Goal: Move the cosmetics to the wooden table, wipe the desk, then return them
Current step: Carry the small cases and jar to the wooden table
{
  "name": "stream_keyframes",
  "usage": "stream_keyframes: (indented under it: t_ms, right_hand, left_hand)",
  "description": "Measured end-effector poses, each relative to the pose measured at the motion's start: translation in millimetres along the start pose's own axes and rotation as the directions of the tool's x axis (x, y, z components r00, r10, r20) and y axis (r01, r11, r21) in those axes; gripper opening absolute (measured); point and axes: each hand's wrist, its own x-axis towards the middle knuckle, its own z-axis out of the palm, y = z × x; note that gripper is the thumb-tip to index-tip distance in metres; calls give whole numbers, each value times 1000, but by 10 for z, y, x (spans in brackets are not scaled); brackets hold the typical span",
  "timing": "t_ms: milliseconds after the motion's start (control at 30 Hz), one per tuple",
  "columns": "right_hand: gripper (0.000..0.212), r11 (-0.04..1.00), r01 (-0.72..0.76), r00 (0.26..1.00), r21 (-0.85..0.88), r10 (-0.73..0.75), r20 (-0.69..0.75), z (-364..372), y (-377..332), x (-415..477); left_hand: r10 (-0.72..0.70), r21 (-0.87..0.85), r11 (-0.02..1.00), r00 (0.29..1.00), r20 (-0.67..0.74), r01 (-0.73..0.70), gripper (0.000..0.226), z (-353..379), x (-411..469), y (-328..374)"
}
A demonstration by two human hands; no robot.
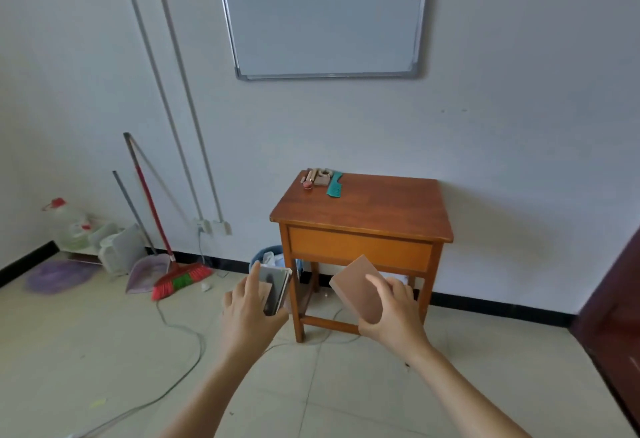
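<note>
left hand (249,313): fingers clamped on a flat dark palette (275,288), index lying straight along it
right hand (394,313): fingers and thumb clamped on a pink-brown box (356,288)
both items: held in the air, short of the wooden table (374,209)
on table: small cosmetics (315,177) and green comb (334,184), back-left corner
risk: palette is held by its edge and could slip; a careless set-down may knock the corner pile off; floor cable (180,351) is a trip hazard
</note>
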Motion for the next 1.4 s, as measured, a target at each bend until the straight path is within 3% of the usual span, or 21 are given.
stream_keyframes:
  t_ms: [100, 233, 367, 500, 667, 800, 900, 1033, 1167, 1400]
  right_hand:
    - [76, 1000, 21, 998, 2, -21, 51, 195, 1, 488]
    - [77, 1000, 17, 985, -16, -14, 171, 597, 41, 828]
    - [78, 997, 19, 967, -80, 2, 255, 984, 55, 1177]
    - [78, 997, -10, 967, -82, 30, 252, 1238, -1, 1726]
    - [74, 994, -22, 993, -106, 34, 116, 1328, -172, 2576]
    - [73, 987, -116, 992, -108, 121, 43, 1436, -192, 2968]
    - [73, 972, -210, 973, -106, 219, 74, 1593, -148, 3042]
    - [75, 950, -270, 947, -158, 292, 133, 1686, 51, 3077]
    - [76, 922, -358, 924, -148, 373, 89, 1581, 415, 3292]
    - [78, 896, -431, 901, -103, 434, 9, 1466, 1058, 4157]
  left_hand:
    - [-101, -13, 995, 995, -19, 101, 90, 99, 380, -140]
    - [-261, -1, 965, 962, 81, 262, 90, 308, 535, -527]
    - [-335, 17, 942, 936, 107, 335, 89, 458, 916, -847]
    - [-311, 11, 950, 943, 122, 312, 88, 569, 1645, -1025]
    - [-196, -63, 977, 972, 128, 206, 88, 660, 2665, -1031]
    - [-114, -120, 983, 976, 187, 138, 87, 806, 3180, -1040]
    - [-113, -87, 986, 958, 262, 140, 87, 966, 3407, -1098]
    - [-110, -107, 982, 938, 330, 153, 85, 1238, 3579, -1077]
    - [-100, -128, 979, 914, 393, 162, 91, 1552, 3831, -872]
    - [-78, -31, 995, 920, 384, 98, 89, 2217, 4567, -312]
